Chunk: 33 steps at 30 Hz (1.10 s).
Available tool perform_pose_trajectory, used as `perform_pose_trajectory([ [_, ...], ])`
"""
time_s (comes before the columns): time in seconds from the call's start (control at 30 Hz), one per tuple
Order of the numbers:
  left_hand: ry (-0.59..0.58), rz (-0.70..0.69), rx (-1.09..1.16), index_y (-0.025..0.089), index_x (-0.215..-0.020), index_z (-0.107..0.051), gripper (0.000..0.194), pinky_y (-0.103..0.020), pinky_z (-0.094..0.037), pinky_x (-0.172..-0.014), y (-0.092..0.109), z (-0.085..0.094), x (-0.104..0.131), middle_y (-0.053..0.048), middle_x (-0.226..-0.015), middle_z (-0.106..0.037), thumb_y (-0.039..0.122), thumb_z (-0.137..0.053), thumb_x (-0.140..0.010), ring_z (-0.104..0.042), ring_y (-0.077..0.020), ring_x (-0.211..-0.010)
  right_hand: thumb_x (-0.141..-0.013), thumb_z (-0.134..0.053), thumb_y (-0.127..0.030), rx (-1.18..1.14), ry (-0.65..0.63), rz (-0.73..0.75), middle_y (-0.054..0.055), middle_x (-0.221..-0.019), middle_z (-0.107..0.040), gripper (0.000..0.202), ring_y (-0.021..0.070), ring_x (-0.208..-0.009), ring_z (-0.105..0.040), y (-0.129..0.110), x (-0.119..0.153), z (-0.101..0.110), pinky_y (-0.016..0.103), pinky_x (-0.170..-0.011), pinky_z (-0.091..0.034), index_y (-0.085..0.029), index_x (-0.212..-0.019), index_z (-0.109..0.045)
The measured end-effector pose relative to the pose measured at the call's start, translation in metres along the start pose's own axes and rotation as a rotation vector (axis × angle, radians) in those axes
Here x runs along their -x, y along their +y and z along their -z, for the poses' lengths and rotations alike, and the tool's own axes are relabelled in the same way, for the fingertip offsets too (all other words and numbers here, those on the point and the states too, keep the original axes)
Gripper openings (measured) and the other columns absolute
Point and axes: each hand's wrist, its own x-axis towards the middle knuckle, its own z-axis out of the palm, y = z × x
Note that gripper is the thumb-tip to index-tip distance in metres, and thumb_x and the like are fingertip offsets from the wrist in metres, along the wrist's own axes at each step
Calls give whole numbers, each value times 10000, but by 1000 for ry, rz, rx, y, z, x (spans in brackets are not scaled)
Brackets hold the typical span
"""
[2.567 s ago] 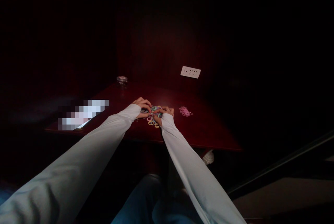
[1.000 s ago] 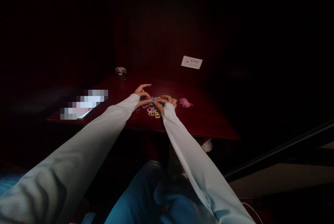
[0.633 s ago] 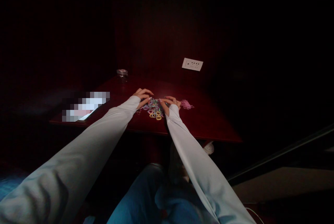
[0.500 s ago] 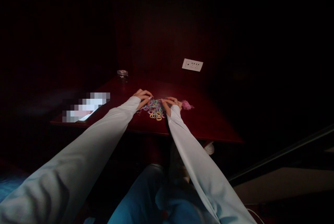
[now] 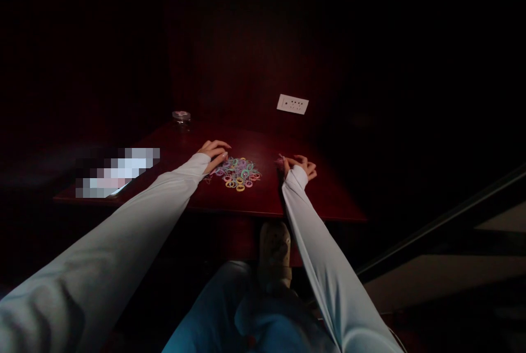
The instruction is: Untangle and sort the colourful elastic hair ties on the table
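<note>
A loose pile of small coloured elastic hair ties [image 5: 240, 172], purple, mint, yellow and pink, lies on the dark red table [image 5: 246, 204]. My left hand [image 5: 213, 153] rests at the pile's left edge, fingers stretched out and apart, the thumb near the ties. Over to the right, my right hand [image 5: 303, 165] is beside a small heap of pink hair ties [image 5: 280, 162], partly hidden behind it. Its fingers are spread, and I make out nothing held in them.
A lidded clear jar [image 5: 181, 120] stands at the table's back left. On the left lies a bright-screened phone [image 5: 127, 175], blurred out. A white socket plate [image 5: 292, 104] is on the wall behind. Below the table's front edge shows a beige clog [image 5: 274, 249].
My right hand has moved right, from the mixed pile to the pink heap, and its fingers have spread. My left hand remains by the pile. The whole view has shifted slightly.
</note>
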Motion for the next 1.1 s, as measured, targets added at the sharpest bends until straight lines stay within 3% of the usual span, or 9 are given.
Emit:
perform_pose_trajectory([
  [0.13, 11, 15, -10, 247, -983, -709, 306, -438, -406, -1016, -3, -3, 2, -41, -1366, -558, 405, -448, -1004, -509, -239, -1083, -918, -585, -465, 128, -47, -13, 93, -1310, -628, 322, 349, -1203, -343, 24, -12, 14, 534, -1021, -208, -256, -918, -830],
  [0.33, 22, 38, -26, 264, -1047, -701, 289, -423, -416, -1020, -1, -3, 3, -41, -1378, -512, 416, -460, -1000, -478, -246, -1131, -900, -585, -479, 96, -92, -69, 67, -1308, -644, 328, 337, -1187, -362, 27, -11, 11, 505, -1011, -233, -254, -909, -822],
  [0.5, 19, 48, -49, 266, -1058, -701, 315, -436, -421, -1028, -4, -4, 3, -46, -1376, -509, 426, -433, -1008, -479, -250, -1131, -950, -467, -471, 3, 100, -256, 63, -1206, -679, 398, 300, -1153, -387, 26, -11, 7, 450, -988, -265, -259, -914, -802],
  [0.57, 28, 81, -63, 270, -1073, -696, 325, -442, -426, -1024, -6, -5, 3, -48, -1385, -505, 433, -423, -1010, -479, -254, -1131, -975, -401, -444, -16, 139, -256, 69, -1174, -677, 437, 296, -1139, -404, 24, -12, 7, 446, -984, -277, -264, -937, -797],
  [0.7, 25, 149, -105, 271, -1054, -692, 336, -450, -433, -1015, -6, -4, 3, -43, -1389, -522, 429, -397, -1018, -488, -259, -1127, -989, -398, -397, -25, -41, 8, 92, -1144, -665, 413, 283, -1110, -450, 12, -9, 12, 428, -976, -343, -252, -1050, -780],
  [0.8, -10, 124, -144, 260, -988, -695, 346, -454, -429, -1012, -3, -2, 2, -36, -1349, -579, 384, -373, -1023, -497, -264, -1130, -982, -467, -384, -17, -225, 353, 103, -1147, -658, 356, 260, -1089, -489, -4, 0, 13, 401, -991, -399, -230, -1126, -755],
  [0.9, 38, 132, -158, 254, -1033, -685, 335, -453, -417, -1019, -3, 1, -1, -43, -1298, -629, 338, -361, -1022, -512, -266, -1121, -949, -568, -438, -22, -436, 683, 99, -1234, -642, 362, 263, -1143, -503, -21, 14, 11, 413, -1037, -427, -251, -1223, -713],
  [0.97, 99, 166, -155, 255, -1107, -664, 312, -445, -408, -1029, -8, 3, -3, -48, -1285, -643, 322, -374, -1015, -525, -264, -1115, -928, -608, -472, -53, -500, 761, 91, -1349, -602, 453, 277, -1225, -485, -31, 23, 7, 454, -1089, -419, -273, -1333, -645],
  [1.1, 185, 232, -171, 253, -1118, -650, 270, -421, -408, -1024, -18, 7, -6, -55, -1248, -661, 309, -417, -994, -547, -262, -1092, -852, -691, -543, -116, -629, 748, 86, -1596, -386, 709, 313, -1408, -394, -43, 35, -2, 516, -1139, -409, -309, -1489, -487],
])
